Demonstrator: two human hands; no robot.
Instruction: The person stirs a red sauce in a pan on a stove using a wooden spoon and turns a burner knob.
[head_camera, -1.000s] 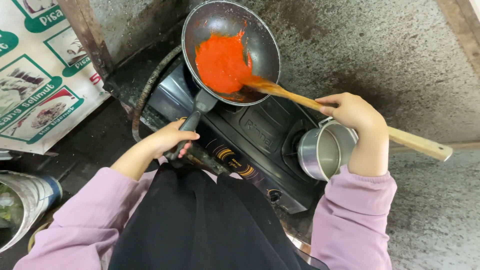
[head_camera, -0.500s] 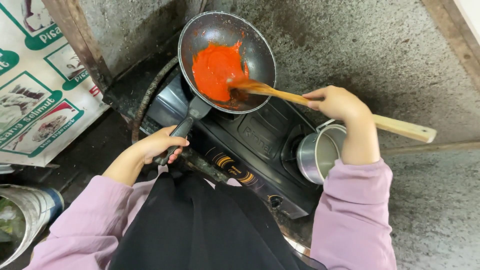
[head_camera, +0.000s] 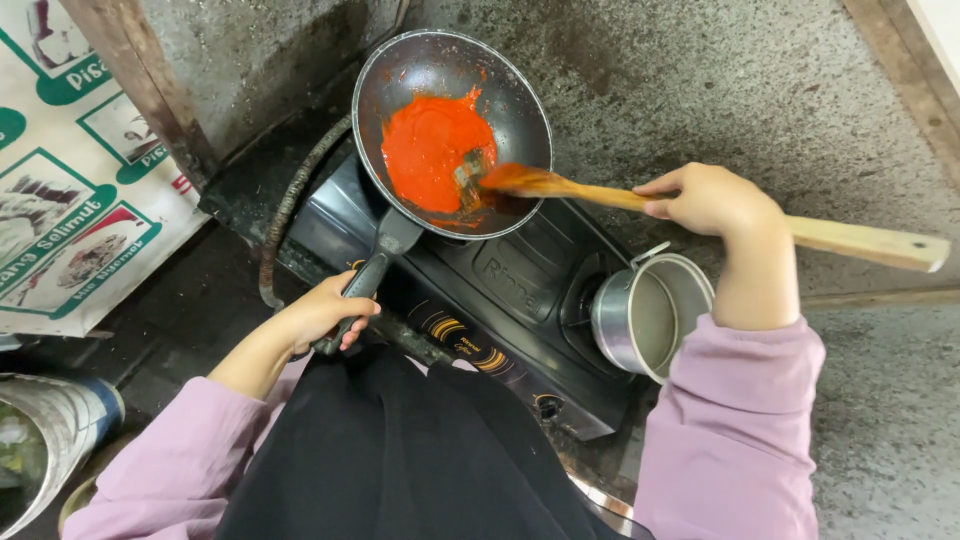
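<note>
A: What does the person's left hand (head_camera: 322, 313) have hold of?

B: Its fingers are wrapped tight around the dark handle of a round black frying pan (head_camera: 452, 130), which sits on the left burner of a black two-burner gas stove (head_camera: 480, 300).

A: And the right hand (head_camera: 712, 198)?

B: It is closed around the shaft of a long wooden spatula (head_camera: 700, 208). The spatula's blade reaches into the pan from the right, its tip resting in a bright orange-red sauce (head_camera: 432, 150) that covers the pan's left and middle floor. The handle end sticks out well past the hand to the right.

A: What else stands on the stove?

B: A small steel saucepan (head_camera: 648, 318) sits on the right burner, just below the right forearm and apart from the pan.

A: And around it?

B: A rough grey concrete wall (head_camera: 700, 90) lies behind the stove. A dark hose (head_camera: 285, 215) curves down the stove's left side. A printed green-and-white banner (head_camera: 60, 200) hangs at the far left, and both arms wear lilac sleeves (head_camera: 730, 430).
</note>
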